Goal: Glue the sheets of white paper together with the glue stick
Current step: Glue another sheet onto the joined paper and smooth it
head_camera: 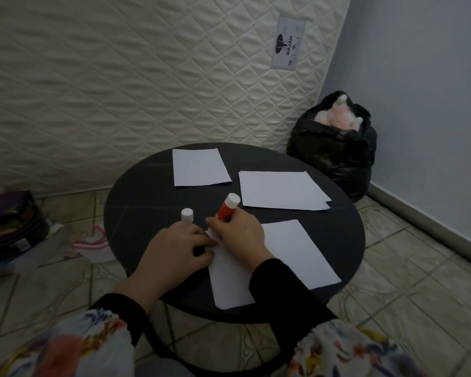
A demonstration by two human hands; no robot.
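A red glue stick [227, 208] with a white end is gripped in my right hand [238, 234], tilted, its lower end down at the top left corner of the nearest white sheet [291, 257]. My left hand [174, 250] presses with its fingers on that sheet's left edge. The glue stick's white cap [187, 215] stands upright on the table just beyond my left hand. A single white sheet [200, 166] lies at the far side of the round black table [136, 197]. Two stacked white sheets [282, 189] lie at the right.
A black bin bag [335, 156] with pale stuff in it stands on the floor behind the table at the right. A quilted mattress [147, 77] leans against the wall behind. Boxes and clutter [10, 229] sit on the tiled floor at the left.
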